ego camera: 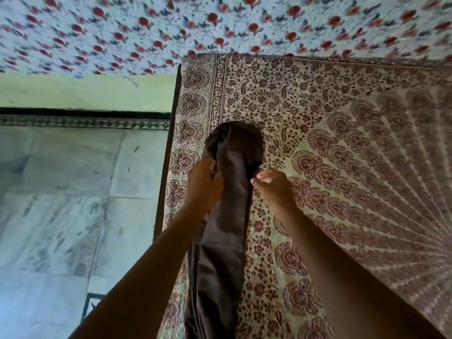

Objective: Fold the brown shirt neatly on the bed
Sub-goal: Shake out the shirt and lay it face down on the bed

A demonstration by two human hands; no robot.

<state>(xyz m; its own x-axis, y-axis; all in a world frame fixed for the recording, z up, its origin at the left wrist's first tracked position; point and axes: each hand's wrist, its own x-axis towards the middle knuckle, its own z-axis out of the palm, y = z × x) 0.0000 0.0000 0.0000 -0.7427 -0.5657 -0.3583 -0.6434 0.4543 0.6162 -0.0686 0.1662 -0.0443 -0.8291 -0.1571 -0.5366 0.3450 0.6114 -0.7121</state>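
The brown shirt [227,216] lies as a long narrow strip on the bed [342,143], running from the near edge away from me, with its far end bunched in a rounded fold. My left hand [204,184] grips the shirt's left edge near that far end. My right hand [271,184] pinches the right edge at about the same height. Both forearms reach in from the bottom of the view. The shirt's near end runs out of the frame at the bottom.
The bed carries a cream sheet printed with maroon flowers and paisley. Its dark left edge [168,148] borders a pale tiled floor [61,204]. Behind hangs a white cloth with red flowers [220,25] above a green wall [85,91].
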